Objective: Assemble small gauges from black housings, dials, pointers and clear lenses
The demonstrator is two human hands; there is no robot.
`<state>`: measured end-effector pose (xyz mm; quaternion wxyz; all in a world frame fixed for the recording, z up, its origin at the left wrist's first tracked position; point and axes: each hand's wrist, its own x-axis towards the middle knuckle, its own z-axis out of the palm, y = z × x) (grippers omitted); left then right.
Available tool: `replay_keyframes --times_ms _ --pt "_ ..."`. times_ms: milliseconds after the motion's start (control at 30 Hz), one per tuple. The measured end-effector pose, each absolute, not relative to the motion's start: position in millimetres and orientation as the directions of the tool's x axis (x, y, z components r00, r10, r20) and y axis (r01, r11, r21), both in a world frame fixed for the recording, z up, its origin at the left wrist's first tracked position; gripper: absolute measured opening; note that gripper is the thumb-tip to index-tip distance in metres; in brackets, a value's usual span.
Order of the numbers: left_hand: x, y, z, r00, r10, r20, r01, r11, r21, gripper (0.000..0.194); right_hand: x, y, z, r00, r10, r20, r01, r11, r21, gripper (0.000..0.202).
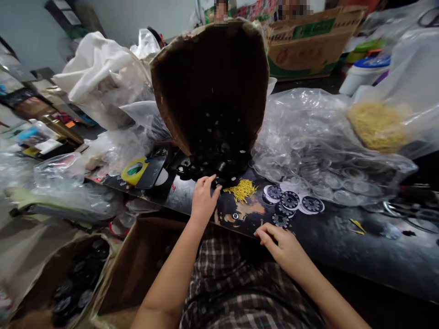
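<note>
My left hand (205,195) reaches to the mouth of a large tipped cardboard box (158,98), its thumb and fingertips closed around a small black round part at the edge of a pile of black round parts (222,165). Near the table's front edge, my right hand (277,238) is closed in a pinch; whatever its fingertips hold is too small to make out. Between the hands lie a heap of short yellow sticks (242,190) and a small black disc with a pale ring (235,216). Printed black-and-white dial discs (290,200) lie beyond my right hand.
Clear plastic bags with transparent round covers (338,178) fill the table's right side, near a bag of yellow pieces (377,125). A phone (151,170) and a tape roll (133,171) lie left. Below stand an open carton (116,274) and a container of black parts (80,278).
</note>
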<state>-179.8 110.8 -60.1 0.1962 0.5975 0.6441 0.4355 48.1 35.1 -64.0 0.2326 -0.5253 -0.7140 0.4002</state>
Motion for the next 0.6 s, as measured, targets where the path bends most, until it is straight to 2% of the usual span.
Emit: replay_keyframes --times_ms 100,300,400,500,533,600 --pt "-174.6 127.1 -69.8 -0.171 0.938 0.301 0.648 -0.123 0.751 0.027 55.3 31.6 -69.2 -0.358 0.931 -0.076 0.549 0.144 -0.823 0.032" --pt "-183.6 106.3 -71.4 -0.234 0.931 0.280 0.667 -0.056 0.743 0.019 49.3 43.6 -63.1 -0.378 0.921 -0.089 0.500 0.122 -0.858 0.027" --pt "-168.4 83.5 -55.5 -0.130 0.961 0.245 0.641 -0.107 0.760 0.021 43.8 57.1 -50.0 -0.315 0.948 -0.038 0.429 0.106 -0.897 0.024" --pt "-142.8 59.4 -42.6 0.083 0.979 0.188 0.567 -0.201 0.799 0.023 44.9 65.0 -37.8 -0.301 0.953 0.022 0.404 0.149 -0.903 0.031" --pt "-135.1 52.7 -41.4 0.098 0.983 0.154 0.513 -0.183 0.838 0.024 46.4 65.4 -35.3 -0.311 0.950 0.005 0.382 0.129 -0.915 0.028" --pt "-122.6 42.7 -44.4 0.052 0.998 0.029 0.334 -0.044 0.941 0.028 49.4 63.2 -33.5 -0.302 0.950 -0.078 0.271 0.007 -0.963 0.022"
